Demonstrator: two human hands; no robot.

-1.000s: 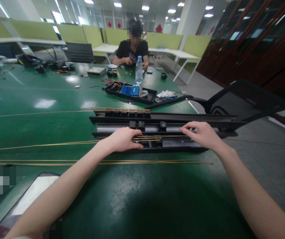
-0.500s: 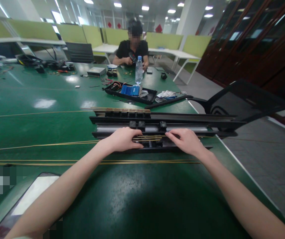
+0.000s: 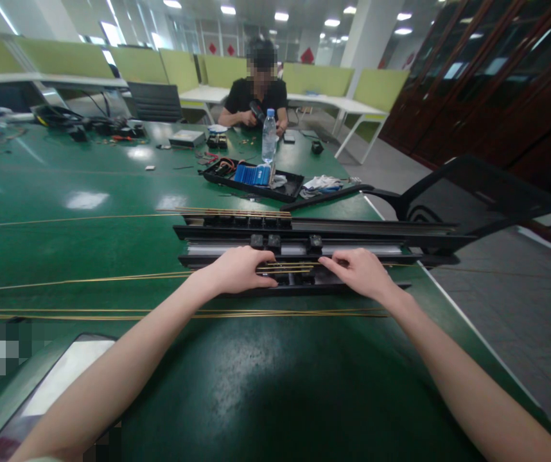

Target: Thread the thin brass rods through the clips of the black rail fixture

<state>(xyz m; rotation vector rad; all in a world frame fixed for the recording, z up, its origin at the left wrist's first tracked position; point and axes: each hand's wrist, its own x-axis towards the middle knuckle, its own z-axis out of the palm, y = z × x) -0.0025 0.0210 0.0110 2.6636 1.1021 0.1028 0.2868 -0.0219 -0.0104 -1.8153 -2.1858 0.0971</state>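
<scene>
My left hand (image 3: 239, 269) reaches over the near black rail (image 3: 338, 289), thumb and forefinger curved around a small black block (image 3: 282, 280) seated in it. Several thin brass-coloured rods (image 3: 295, 267) pass between that thumb and finger and end a little right of them. Pinched at the fingertips, my right hand (image 3: 357, 271) is at the same rail, just right of those rod ends. A thin rod (image 3: 401, 264) runs out rightward from behind it; the exact contact is hidden by the fingers. Farther back, a second rail (image 3: 367, 249) carries black blocks (image 3: 314, 244).
Long loose rods (image 3: 112, 312) lie across the green table in front of the rails. A phone-like device (image 3: 68, 378) lies near left. Beyond are a black tray (image 3: 295, 186), a water bottle (image 3: 269, 138) and a seated person (image 3: 241, 96) holding a tool. A chair (image 3: 472, 192) stands right.
My right fingertips have shifted very slightly left. The left hand, rails and rods look the same.
</scene>
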